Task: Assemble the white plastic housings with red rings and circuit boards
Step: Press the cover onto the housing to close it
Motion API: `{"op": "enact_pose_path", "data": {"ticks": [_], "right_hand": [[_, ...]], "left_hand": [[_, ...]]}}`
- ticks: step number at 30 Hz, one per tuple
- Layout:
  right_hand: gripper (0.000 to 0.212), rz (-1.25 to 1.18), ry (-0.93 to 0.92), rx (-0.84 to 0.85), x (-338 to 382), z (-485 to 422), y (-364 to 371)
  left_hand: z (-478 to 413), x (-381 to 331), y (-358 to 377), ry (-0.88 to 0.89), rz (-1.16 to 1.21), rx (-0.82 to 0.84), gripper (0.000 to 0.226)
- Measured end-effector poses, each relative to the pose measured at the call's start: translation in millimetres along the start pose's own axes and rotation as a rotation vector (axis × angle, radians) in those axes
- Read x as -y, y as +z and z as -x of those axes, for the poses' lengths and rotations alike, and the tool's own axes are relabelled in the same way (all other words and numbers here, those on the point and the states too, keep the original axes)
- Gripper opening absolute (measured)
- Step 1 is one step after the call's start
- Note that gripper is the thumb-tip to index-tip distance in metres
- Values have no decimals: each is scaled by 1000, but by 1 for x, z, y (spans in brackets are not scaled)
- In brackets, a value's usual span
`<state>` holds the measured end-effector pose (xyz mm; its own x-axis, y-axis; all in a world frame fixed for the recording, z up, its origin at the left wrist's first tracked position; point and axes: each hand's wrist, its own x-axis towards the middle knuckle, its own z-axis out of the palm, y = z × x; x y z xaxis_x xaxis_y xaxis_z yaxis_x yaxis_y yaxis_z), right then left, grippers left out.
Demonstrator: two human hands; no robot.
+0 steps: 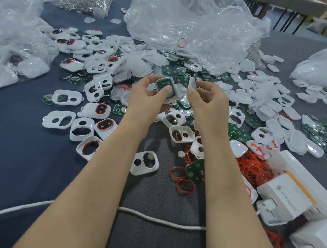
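Held housing [165,88]: white, rounded, with a green circuit board seated inside, tilted towards me, gripped in my left hand [147,100].
Cover piece [191,83]: white, edge-on, pinched in my right hand [207,102], just beside the held housing.
Loose housings [144,163]: white two-hole frames, scattered, some holding red rings.
Red rings [185,185]: loose oval loops.
Spare circuit boards [176,71]: green, heaped.

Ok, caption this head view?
Left hand grips white plastic housing with green circuit board; right hand pinches white plastic cover beside it.
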<state>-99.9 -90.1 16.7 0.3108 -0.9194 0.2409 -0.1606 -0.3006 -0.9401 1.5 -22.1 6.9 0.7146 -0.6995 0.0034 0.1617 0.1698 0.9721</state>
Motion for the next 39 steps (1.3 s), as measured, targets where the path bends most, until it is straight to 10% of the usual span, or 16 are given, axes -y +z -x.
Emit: {"op": "enact_pose_path", "data": {"ticks": [39], "right_hand": [[33, 424, -400, 21, 10, 20, 25]], "left_hand": [[0, 1, 10, -29, 76, -57, 26]]}}
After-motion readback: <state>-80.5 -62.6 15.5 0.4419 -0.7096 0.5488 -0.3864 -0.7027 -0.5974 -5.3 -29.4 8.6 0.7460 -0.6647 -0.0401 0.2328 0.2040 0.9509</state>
